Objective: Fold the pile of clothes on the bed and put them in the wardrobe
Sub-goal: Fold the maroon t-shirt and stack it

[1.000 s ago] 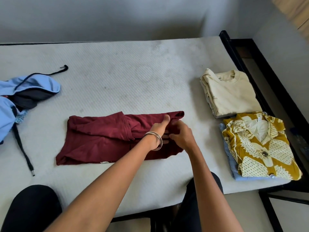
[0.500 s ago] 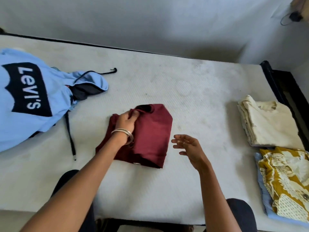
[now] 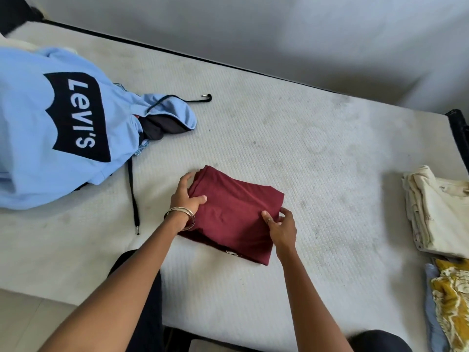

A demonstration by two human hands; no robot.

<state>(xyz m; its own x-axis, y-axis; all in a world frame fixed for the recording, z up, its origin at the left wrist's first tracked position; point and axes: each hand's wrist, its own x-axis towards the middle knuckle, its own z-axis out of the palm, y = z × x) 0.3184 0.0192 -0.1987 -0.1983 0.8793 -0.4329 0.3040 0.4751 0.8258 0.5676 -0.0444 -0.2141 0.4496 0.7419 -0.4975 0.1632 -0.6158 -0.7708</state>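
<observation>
A maroon garment lies folded into a small square on the white mattress, just in front of me. My left hand, with bangles at the wrist, grips its left edge, thumb on top and fingers round the side. My right hand holds the right edge, thumb on the cloth and fingers curled round the fold. A light blue Levi's hoodie lies unfolded at the far left, its black drawstring trailing over the mattress.
A folded cream shirt sits at the right edge of the mattress. Below it lies a mustard patterned shirt on a blue garment. A black bed frame borders the right side, and a grey wall runs behind.
The maroon garment went from a long strip to a small folded square. My right hand, open in the air half a second ago, now holds its right edge. The view turned left.
</observation>
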